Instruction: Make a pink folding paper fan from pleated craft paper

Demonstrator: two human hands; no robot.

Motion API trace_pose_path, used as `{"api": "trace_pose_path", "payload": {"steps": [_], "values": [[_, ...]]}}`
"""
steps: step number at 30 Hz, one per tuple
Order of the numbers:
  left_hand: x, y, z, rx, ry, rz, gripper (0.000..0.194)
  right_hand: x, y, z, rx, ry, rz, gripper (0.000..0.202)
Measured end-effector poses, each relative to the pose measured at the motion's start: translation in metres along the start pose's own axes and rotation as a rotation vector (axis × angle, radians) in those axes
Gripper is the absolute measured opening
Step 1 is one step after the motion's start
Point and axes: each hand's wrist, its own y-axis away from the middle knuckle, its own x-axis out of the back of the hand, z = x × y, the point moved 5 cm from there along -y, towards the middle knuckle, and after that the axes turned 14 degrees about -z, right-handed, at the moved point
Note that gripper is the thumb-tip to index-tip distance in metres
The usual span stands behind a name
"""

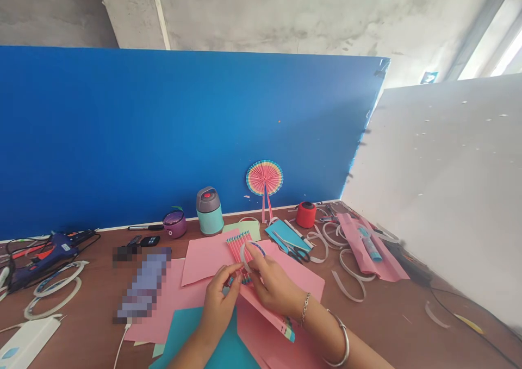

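Note:
A strip of pleated pink paper (239, 245) with blue, green and yellow edges lies under my hands, one folded section reaching toward the lower right. My left hand (220, 298) has thumb and fingers pinched together at the pleats near the middle. In my right hand (271, 282) is a thin roll of tape (243, 256), pale with a blue inner side, held just above the pleats. Its fingertips come close to those of my left hand. Pink sheets (204, 260) and a blue sheet (187, 325) lie beneath.
A finished round paper fan (264, 179) stands against the blue partition (163, 130). Scissors (296, 252) rest on blue paper. Curled white strips (350, 293) are scattered at right. A turquoise-grey container (209, 214), a red round item (306, 215) and a glue gun (41, 260) line the back.

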Motion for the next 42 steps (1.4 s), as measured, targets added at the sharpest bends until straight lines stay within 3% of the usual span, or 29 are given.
{"api": "trace_pose_path", "payload": {"steps": [8,17,24,34,38,42], "values": [[0.001,0.003,-0.008,0.035,0.016,0.087,0.027,-0.002,-0.001,-0.005,0.048,0.056,-0.008,0.059],[0.002,0.001,-0.003,0.039,-0.034,0.051,0.022,0.002,0.000,-0.012,0.117,0.094,0.021,0.054],[0.003,0.003,-0.002,0.015,-0.074,0.088,0.020,0.000,0.000,0.002,-0.021,0.086,0.063,0.021],[-0.001,0.003,-0.008,0.084,0.109,0.091,0.024,0.013,-0.002,-0.003,-0.103,-0.054,0.062,0.015],[-0.009,0.006,-0.009,0.191,0.247,0.069,0.034,0.019,0.000,0.002,-0.207,0.020,0.133,0.015],[-0.010,0.008,-0.011,0.239,0.317,0.120,0.036,0.041,0.009,0.009,-0.347,0.135,0.261,0.018]]}}
